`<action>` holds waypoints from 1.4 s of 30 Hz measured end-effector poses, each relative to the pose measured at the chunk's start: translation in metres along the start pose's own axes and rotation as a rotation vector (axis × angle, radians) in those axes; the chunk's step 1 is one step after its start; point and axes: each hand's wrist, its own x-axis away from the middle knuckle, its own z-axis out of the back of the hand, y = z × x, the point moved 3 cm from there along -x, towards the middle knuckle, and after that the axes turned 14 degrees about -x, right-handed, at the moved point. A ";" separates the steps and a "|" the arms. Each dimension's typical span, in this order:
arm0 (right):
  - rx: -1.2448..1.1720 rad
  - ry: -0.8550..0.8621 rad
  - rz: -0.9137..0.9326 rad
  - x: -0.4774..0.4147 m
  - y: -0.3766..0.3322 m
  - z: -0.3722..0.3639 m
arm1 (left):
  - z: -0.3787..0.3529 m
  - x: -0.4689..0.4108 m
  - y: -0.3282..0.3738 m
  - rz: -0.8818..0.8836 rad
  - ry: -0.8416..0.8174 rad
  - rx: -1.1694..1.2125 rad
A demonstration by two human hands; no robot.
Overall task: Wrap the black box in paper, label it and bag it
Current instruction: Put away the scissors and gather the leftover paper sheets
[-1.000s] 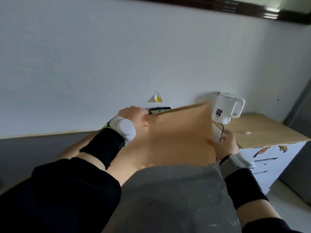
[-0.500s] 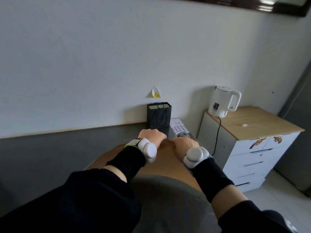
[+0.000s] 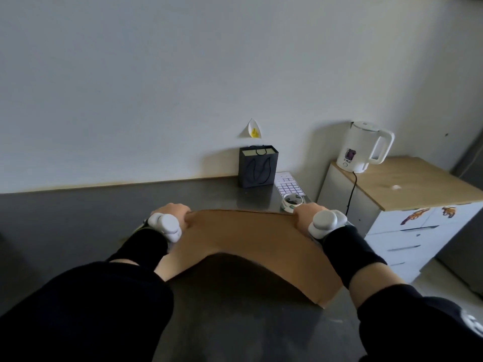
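Black box: not in sight from the head view; cannot tell whether it lies under the sheet.

Brown paper (image 3: 251,236) is spread on the dark counter (image 3: 78,218), its far edge running between the two hands. The left hand (image 3: 173,211) has its fingers curled over the far left corner, and the right hand (image 3: 304,212) does the same at the far right corner. Both hold the paper; the fingertips are hidden behind the knuckles.

Handling, as a judgement: the sheet is light, fairly stiff kraft that takes a crease but tears if yanked. Corners and edges are the best hold, drawn evenly. The box is likely rigid; take it by its sides.

At the back, against the wall, stands a small dark gift bag (image 3: 257,169). Just beside it lie a label sheet (image 3: 288,186) and a tape roll (image 3: 292,202), the roll near the right hand. A white kettle (image 3: 362,146) stands on a cabinet (image 3: 407,184) well apart.
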 end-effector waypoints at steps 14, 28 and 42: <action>-0.220 0.006 -0.078 0.008 0.032 0.010 | 0.009 -0.002 -0.025 0.163 0.029 -0.147; -0.326 0.179 -0.031 -0.010 0.003 0.007 | -0.011 -0.012 -0.010 0.170 0.091 0.357; -1.256 0.288 -0.184 0.041 0.023 -0.088 | -0.094 0.005 -0.001 0.457 0.312 1.308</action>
